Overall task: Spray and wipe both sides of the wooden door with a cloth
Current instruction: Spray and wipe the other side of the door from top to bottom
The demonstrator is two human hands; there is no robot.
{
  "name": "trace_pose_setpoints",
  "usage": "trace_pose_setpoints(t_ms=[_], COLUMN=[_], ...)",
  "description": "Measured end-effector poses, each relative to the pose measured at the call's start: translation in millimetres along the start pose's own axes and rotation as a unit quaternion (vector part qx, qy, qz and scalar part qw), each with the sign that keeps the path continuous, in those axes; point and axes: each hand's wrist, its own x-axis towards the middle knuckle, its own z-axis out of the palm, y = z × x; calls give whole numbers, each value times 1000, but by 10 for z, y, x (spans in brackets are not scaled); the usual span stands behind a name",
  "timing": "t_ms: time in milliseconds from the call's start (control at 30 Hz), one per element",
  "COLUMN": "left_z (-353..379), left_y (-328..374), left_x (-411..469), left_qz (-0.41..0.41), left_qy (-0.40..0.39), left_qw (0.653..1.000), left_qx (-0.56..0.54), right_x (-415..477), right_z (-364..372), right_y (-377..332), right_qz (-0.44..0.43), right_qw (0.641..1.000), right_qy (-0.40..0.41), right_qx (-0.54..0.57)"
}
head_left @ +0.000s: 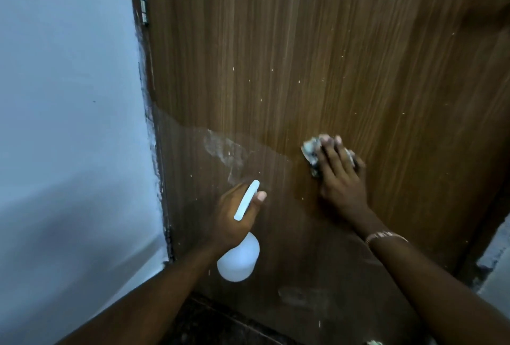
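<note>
Two hands, one door face: bottle ready, cloth pressing

Left of the brown wood-grain door (303, 55) stands the pale blue wall (69, 96). At the door's lower left, your left hand (234, 215) has its fingers wrapped round the neck of the white plastic spray bottle (238, 259). The head points at the door near a whitish smear (220, 148), probably so you can spray again without swapping hands. Towards the door's middle, your right hand (340, 176) presses the crumpled pale cloth (310, 151) against the wood with flat fingers, which keeps it flush for wiping.

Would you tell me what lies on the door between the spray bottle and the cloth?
Between spray bottle and cloth only bare door wood shows, in the head view.
</note>
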Motion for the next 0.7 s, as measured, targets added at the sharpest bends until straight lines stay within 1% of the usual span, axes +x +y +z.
trace_pose_setpoints(t_ms=[33, 67, 100, 133, 200, 233, 267, 300, 333, 367, 433, 467, 500, 533, 567, 600, 667, 700], left_z=[-61, -113, -166, -230, -353, -409, -460, -520, -569, -630, -736, -792, -841, -893, -939, -981, -1084, -1134], left_y=[-7, -26, -29, -51, -79, -102, -127, -165, -211, -252, -329, -360, -371, -358, -347, -332, -351, -371], left_x=[41, 86, 121, 154, 186, 188, 200, 210, 217, 225, 240, 253, 260, 273, 282, 290, 287, 281], left_qz=[-8, -6, -8, -4, 19, 26, 22, 8, -10, -20, 4, 22, 30, 31, 22, 13, 17, 27], left_qy=[-13, -25, -30, -31, -20, -9, 3, 13, 18, 17, 14, 14, 14, 15, 16, 17, 33, 43], left_qw=[1000, 1000, 999, 999, 1000, 1000, 1000, 1000, 1000, 1000, 999, 998, 998, 997, 998, 998, 998, 997], left_qx=[2, -3, -8, -10, -9, -5, -5, -4, -2, 8, 38, 51, 60, 62, 59, 52, 46, 50], right_x=[234, 416, 508, 489, 146, -72, -253, -357, -374, -293, 111, 382, 622, 810, 939, 979, 777, 587], right_z=[72, 199, 357, 542, 810, 858, 831, 755, 662, 567, 408, 381, 376, 434, 567, 720, 1037, 1151], right_y=[-207, -429, -642, -836, -1041, -1019, -932, -818, -693, -597, -579, -672, -819, -1015, -1222, -1422, -1746, -1823], right_qz=[15, 1, -41, -104, -217, -254, -266, -254, -219, -164, -44, -6, 10, 1, -36, -93, -210, -249], right_qw=[1000, 1000, 999, 995, 975, 965, 961, 965, 974, 985, 999, 1000, 999, 999, 999, 995, 977, 967], right_qy=[8, 4, 1, -5, -34, -44, -48, -52, -50, -42, 6, 30, 42, 39, 29, 16, -23, -51], right_qx=[13, 16, 12, -5, -42, -52, -52, -43, -36, -28, -5, 7, 20, 27, 29, 22, -7, -16])
